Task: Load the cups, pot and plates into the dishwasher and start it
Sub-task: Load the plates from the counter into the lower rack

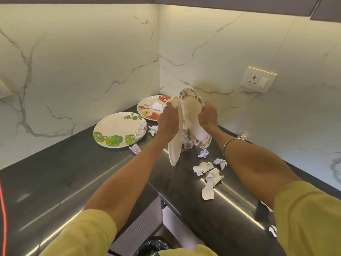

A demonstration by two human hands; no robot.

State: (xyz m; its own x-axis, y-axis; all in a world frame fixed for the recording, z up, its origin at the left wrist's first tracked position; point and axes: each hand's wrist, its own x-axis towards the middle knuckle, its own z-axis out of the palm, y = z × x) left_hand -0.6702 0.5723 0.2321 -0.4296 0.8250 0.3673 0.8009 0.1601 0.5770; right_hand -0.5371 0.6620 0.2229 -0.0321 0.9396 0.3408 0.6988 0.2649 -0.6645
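Black counter (55, 182): everything sits in the corner here; the dishwasher, cups and pot are not in view.
Left hand (168, 121): your fingers curl over the top rim of a plain white plate (175, 145), held on edge, nearly upright.
Right hand (208, 117): you grip the rim of a flower-edged plate (195, 122), tilted steeply, its low edge just above the counter.
Paper scraps (206, 167): crumpled bits lie under and beside both plates; some look to be dropping between them.
Your step: you seem to be tipping waste off before loading. Keep each plate steep, hold the rims apart so they do not knock, and let the paper fall clear.
Still waiting: a leaf-print plate (120, 130) and a red-flower plate (153, 108) lie flat behind, each with paper on it.
Writing: no brand, label or lettering is readable; the wall socket (258, 80) is unmarked.
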